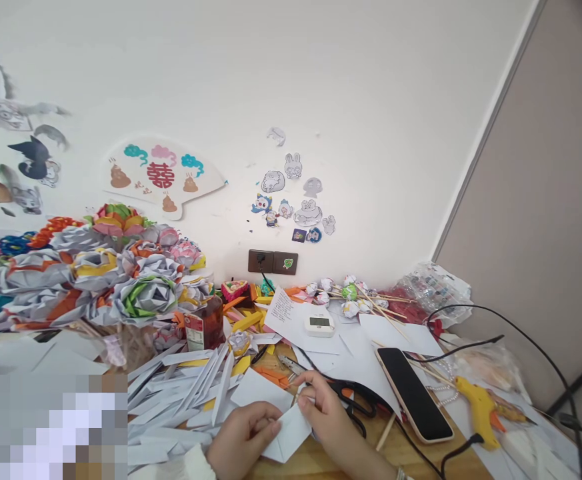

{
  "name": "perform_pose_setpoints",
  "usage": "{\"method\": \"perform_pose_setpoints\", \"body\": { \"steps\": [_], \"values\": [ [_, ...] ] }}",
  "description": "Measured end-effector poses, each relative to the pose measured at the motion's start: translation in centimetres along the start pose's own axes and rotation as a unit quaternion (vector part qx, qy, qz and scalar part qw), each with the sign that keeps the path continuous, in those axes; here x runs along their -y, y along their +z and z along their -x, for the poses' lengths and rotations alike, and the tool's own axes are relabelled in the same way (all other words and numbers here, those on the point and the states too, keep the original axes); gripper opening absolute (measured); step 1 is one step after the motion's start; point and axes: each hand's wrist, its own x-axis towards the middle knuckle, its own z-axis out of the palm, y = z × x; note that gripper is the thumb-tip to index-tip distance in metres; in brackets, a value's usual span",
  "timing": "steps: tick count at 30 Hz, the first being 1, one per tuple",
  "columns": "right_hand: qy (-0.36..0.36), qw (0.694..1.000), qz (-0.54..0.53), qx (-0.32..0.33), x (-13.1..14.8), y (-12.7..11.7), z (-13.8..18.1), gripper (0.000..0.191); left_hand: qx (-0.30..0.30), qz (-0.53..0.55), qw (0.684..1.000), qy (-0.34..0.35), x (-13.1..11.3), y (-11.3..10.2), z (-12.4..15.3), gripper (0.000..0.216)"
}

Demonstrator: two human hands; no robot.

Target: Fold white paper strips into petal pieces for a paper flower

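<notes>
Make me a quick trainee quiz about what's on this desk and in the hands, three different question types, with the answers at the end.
1. True or false: in this view, the phone lies to the right of the yellow glue gun.
2. Fill in the blank: the left hand and the right hand both hold a folded piece of white ____.
3. Multiple choice: what colour are the handles of the scissors? A) red B) black C) green

Key: 1. False, it lies to the left. 2. Paper. 3. B.
</notes>
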Motion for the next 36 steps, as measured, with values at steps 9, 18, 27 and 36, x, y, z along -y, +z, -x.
{"method": "perform_pose_setpoints", "body": {
  "steps": [9, 18, 27, 36],
  "values": [
    [0.005, 1.000, -0.009, 0.013, 0.1, 0.3, 0.0, 0.018, 0.035, 0.055, 0.997, -0.033, 0.0, 0.0, -0.1, 0.040],
    [-0.014, 0.999, 0.015, 0.050, 0.0, 0.6, 0.2, 0.020, 0.049, 0.047, 0.997, -0.037, -0.5, 0.2, -0.2, 0.041],
    [-0.023, 0.997, -0.054, 0.046, -0.2, 1.4, 0.2, 0.027, -0.025, 0.219, 0.975, -0.015, -0.7, 0.5, -0.3, 0.033],
    [-0.022, 0.994, 0.027, 0.099, -0.8, 1.7, 0.2, 0.029, -0.147, 0.354, 0.923, 0.015, 0.4, -0.2, -1.2, 0.019]
  ]
}}
